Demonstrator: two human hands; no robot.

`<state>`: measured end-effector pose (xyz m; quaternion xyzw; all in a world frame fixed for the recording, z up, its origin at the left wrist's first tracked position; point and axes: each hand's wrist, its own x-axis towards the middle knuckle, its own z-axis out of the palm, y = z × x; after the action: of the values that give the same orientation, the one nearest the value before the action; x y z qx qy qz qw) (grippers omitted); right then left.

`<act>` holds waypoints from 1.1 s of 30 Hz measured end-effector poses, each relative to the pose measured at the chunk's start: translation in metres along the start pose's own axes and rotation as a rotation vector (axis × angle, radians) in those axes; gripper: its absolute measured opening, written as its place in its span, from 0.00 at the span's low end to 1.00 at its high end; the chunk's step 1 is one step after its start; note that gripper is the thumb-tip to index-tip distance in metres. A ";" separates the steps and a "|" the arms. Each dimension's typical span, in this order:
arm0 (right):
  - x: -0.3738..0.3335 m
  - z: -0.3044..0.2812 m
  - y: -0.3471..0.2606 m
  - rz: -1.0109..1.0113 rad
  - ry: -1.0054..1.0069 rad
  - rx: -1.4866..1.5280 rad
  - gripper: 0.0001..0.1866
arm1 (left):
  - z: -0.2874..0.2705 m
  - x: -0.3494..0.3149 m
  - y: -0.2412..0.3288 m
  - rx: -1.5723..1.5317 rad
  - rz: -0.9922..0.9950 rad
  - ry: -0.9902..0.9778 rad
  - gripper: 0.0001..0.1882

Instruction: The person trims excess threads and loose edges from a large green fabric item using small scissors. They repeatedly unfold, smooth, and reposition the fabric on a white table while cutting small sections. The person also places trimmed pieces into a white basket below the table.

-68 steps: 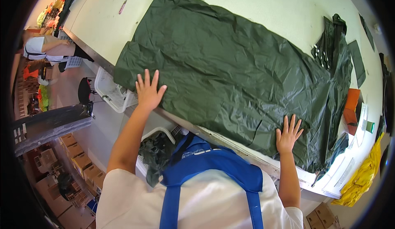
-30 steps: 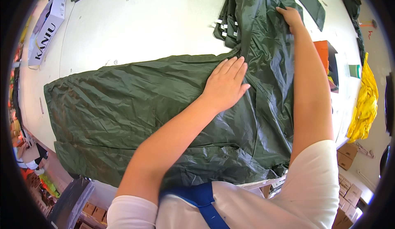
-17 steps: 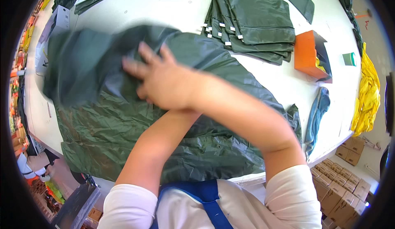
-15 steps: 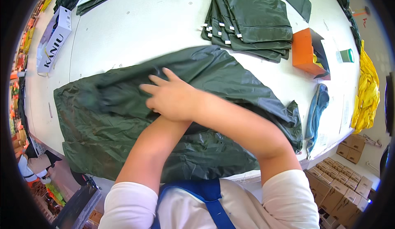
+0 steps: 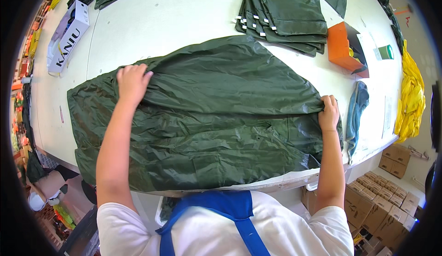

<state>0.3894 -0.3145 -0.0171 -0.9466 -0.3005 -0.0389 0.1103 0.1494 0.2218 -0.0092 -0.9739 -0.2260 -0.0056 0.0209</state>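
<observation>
A large dark green coated-fabric garment (image 5: pixel 207 131) lies spread and creased across the near part of the white table, its upper layer folded over toward the far side. At its far left edge my left hand (image 5: pixel 132 82) grips a fold of the fabric, fingers curled over it. My right hand (image 5: pixel 329 112) pinches the garment's edge at the right end. The two arms are wide apart. Which part of the garment each hand holds I cannot tell.
A stack of folded green garments (image 5: pixel 287 19) with white tags lies at the far side. To its right stand an orange box (image 5: pixel 343 49) and a green-ended roll (image 5: pixel 386 52). A blue cloth (image 5: pixel 357 113) lies near the right edge, a white carton (image 5: pixel 69 37) at far left.
My crossed arms have come apart: the left hand is now at the garment's left, the right hand at its right end. The upper layer looks smoother and more spread.
</observation>
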 end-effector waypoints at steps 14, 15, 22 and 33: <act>0.001 -0.022 -0.035 -0.510 -0.187 0.092 0.13 | -0.002 0.113 0.213 -0.462 0.175 -0.381 0.24; -0.001 -0.018 -0.027 -0.488 -0.253 0.021 0.11 | 0.014 0.121 0.223 -0.502 0.228 -0.295 0.23; -0.001 -0.028 -0.025 -0.249 -0.613 0.189 0.09 | 0.019 0.114 0.209 -0.457 0.234 -0.109 0.22; -0.024 -0.007 -0.258 -0.313 -0.541 0.843 0.12 | 0.008 -0.105 -0.076 -1.188 -0.891 0.008 0.32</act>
<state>0.2208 -0.1243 0.0341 -0.7399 -0.4457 0.3153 0.3931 0.0221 0.2441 -0.0162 -0.6371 -0.5587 -0.1382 -0.5127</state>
